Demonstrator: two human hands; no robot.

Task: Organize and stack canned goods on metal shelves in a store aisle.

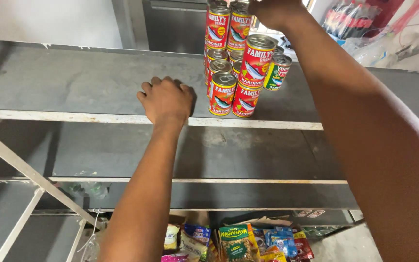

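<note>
Red tins (241,73) stacked on shelf (73,82); right hand (275,12) tops them.

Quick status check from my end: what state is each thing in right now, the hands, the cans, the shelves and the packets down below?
Left hand: resting on the top shelf, fingers curled, holding nothing.
Right hand: raised on top of the can stack, grip hidden.
Red cans: upright, stacked in tiers.
Green can: tilted, leaning against the stack.
Top shelf: bare left of the cans.
Middle shelf: nothing seen on it.
Snack packets: upright, crowded together below.
</note>
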